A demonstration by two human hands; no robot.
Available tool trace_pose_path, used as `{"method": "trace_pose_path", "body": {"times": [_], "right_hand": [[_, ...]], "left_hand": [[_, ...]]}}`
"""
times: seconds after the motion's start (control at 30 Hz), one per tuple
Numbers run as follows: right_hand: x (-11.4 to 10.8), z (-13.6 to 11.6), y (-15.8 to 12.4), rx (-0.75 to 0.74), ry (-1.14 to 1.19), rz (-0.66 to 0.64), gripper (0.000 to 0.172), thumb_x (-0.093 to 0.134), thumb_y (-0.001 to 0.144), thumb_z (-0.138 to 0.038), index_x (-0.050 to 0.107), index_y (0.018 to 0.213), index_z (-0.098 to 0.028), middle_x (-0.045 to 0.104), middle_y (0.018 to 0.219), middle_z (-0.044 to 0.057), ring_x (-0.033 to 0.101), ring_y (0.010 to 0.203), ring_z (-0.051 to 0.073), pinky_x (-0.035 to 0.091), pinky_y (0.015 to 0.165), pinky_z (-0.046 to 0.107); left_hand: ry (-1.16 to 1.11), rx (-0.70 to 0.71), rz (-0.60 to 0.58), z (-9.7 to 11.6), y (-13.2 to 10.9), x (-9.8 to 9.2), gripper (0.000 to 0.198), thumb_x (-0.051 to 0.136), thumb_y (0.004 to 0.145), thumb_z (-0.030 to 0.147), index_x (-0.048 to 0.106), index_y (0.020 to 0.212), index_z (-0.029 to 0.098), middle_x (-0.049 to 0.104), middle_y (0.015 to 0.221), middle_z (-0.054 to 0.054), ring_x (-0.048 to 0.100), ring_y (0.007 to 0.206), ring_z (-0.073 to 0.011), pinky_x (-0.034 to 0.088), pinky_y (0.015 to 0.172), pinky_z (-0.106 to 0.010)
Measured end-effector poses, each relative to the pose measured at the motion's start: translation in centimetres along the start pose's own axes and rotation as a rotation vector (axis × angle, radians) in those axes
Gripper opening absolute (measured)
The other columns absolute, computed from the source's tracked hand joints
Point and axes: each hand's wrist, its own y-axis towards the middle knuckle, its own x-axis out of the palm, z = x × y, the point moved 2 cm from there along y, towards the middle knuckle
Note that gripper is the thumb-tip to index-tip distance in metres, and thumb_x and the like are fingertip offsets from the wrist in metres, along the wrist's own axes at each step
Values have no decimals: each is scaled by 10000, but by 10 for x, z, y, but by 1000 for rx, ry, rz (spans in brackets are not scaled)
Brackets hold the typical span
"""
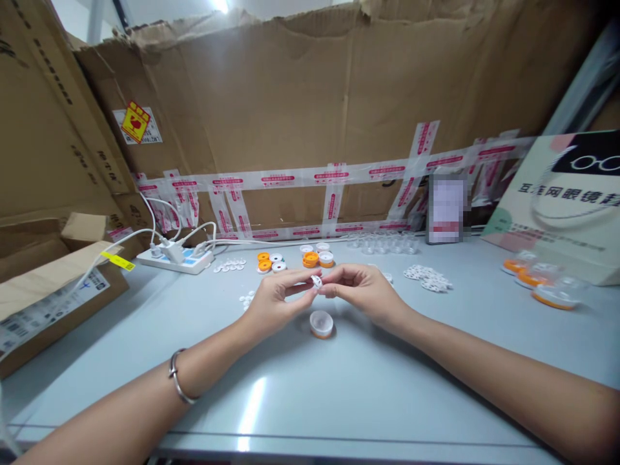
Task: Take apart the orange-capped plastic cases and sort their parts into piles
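Between the fingertips of both hands is a small white plastic piece (316,281) with dark openings. My left hand (276,298) pinches it from the left, and my right hand (365,290) grips it from the right. Just below them on the table stands a round cup-like part (321,323), whitish inside with an orange base. Beyond the hands sit several orange and white round parts (310,259), with another orange and white group (264,265) to their left. Small white pieces (248,299) lie partly behind my left hand.
A pile of white pieces (429,278) lies right of my hands, with clear domes (385,243) behind. Domed orange-based assemblies (555,294) stand far right near a printed bag (557,200). A phone (445,210) leans on cardboard. At left are a power strip (177,257) and a box (62,303).
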Motion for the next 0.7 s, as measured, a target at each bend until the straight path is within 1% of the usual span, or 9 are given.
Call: {"method": "trace_pose_path", "body": {"times": [0.1, 0.27, 0.37, 0.43, 0.57, 0.7], "right_hand": [[0, -2, -2, -9, -46, 19, 90, 706, 589, -254, 670, 624, -180, 675, 615, -11, 611, 610, 127, 484, 636, 270], [4, -3, -3, -14, -22, -22, 135, 679, 634, -270, 701, 743, -194, 714, 739, 15, 650, 726, 155, 498, 733, 305], [6, -4, -5, -38, -1, -41, 127, 672, 650, -279, 701, 744, -198, 714, 745, 12, 655, 739, 155, 502, 746, 307], [6, -6, -6, -62, 4, -41, 117, 666, 665, -286, 699, 735, -198, 709, 726, 6, 652, 726, 147, 505, 734, 296], [6, -8, -9, -60, 2, -66, 144, 646, 702, -321, 693, 730, -188, 692, 708, 3, 636, 707, 128, 504, 708, 266], [4, -7, -8, -24, 2, -63, 180, 649, 704, -351, 692, 738, -179, 681, 697, 7, 623, 691, 121, 502, 691, 255]], "left_hand": [[79, 97, -1, 1, 0, 0, 315, 580, 779, 179, 607, 1093, 180, 627, 1044, -79, 589, 971, -184, 518, 852, -331], [305, 284, 103, 5, 0, -2, 329, 576, 787, 127, 592, 1103, 219, 597, 995, -70, 571, 925, -167, 500, 828, -339], [381, 402, 142, 9, -1, -2, 357, 566, 787, 93, 569, 1125, 207, 548, 1018, -82, 550, 931, -160, 500, 801, -316], [413, 460, 141, 12, -1, -1, 374, 549, 793, 75, 547, 1148, 193, 541, 998, -83, 545, 925, -155, 499, 789, -305], [473, 536, 123, 13, -2, 0, 368, 535, 800, 60, 529, 1151, 172, 588, 904, -69, 568, 839, -137, 506, 735, -278], [556, 545, 166, 12, -3, 0, 299, 556, 792, 78, 543, 1083, 144, 641, 903, -83, 610, 821, -146, 520, 732, -279]]}}
